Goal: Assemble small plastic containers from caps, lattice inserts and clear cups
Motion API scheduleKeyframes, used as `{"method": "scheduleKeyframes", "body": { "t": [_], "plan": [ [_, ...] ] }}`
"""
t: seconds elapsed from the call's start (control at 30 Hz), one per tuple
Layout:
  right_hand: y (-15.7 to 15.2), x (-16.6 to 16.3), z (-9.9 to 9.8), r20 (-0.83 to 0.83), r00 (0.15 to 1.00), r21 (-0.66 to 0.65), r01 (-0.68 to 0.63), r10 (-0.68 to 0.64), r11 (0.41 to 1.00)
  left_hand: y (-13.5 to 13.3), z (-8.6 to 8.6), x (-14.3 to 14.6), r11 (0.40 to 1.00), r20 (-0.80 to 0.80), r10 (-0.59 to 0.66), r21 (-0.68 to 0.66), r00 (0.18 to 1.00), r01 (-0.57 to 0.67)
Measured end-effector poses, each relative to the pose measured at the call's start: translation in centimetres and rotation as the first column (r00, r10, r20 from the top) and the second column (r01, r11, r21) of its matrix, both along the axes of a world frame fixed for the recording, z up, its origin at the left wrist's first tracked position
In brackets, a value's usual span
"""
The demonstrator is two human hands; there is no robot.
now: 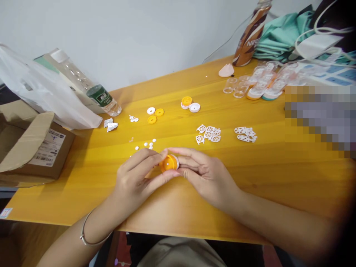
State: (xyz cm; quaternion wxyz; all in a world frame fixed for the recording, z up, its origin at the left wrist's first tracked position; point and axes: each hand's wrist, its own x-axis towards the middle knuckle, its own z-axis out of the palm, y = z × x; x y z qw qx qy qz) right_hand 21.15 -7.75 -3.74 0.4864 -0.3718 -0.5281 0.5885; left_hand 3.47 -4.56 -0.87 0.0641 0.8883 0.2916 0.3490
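Both my hands meet over the middle of the wooden table (pixel 250 185). Between their fingertips is a small orange plastic cap with a white rim (pixel 169 163). My left hand (pixel 136 178) pinches it from the left, and my right hand (pixel 203 172) pinches it from the right. Just beyond the hands lie tiny white round pieces (pixel 147 144). Farther back are loose orange and white discs (pixel 155 113) and an orange cap beside white caps (pixel 190 104). White wheel-shaped pieces sit in two small heaps (pixel 208 134) (pixel 246 134) to the right.
A clear water bottle (pixel 91 91) lies on its side by a white plastic bag (pixel 41 92) and an open cardboard box (pixel 30 148) at the left. Clear small cups (pixel 258 83), a brown drink bottle (pixel 251 33), teal cloth and white cables crowd the back right.
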Motion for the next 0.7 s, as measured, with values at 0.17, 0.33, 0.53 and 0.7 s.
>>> {"method": "scheduleKeyframes", "body": {
  "t": [0.17, 0.33, 0.53, 0.7],
  "plan": [
    [0.4, 0.0, -0.1, 0.003, 1.0, -0.083, -0.006, 0.006, 0.997, 0.0, 0.6, -0.4, 0.998, -0.091, -0.011, -0.06, 0.996, 0.006],
    [0.8, 0.0, 0.1, -0.032, 0.999, -0.132, -0.002, -0.002, 0.991, 0.2, 1.6, -0.6, 0.981, -0.176, -0.048, -0.192, 0.983, 0.013],
    [0.5, -0.1, -0.1, -0.041, 0.999, -0.125, 0.006, -0.011, 0.992, 0.3, 1.3, -0.6, 0.991, -0.16, 0.004, -0.129, 0.987, -0.025],
    [0.3, -0.1, -0.5, -0.033, 0.999, -0.051, -0.03, 0.028, 0.998, 0.4, 0.9, -0.6, 0.988, -0.129, -0.01, -0.154, 0.992, -0.01]
  ]
}}
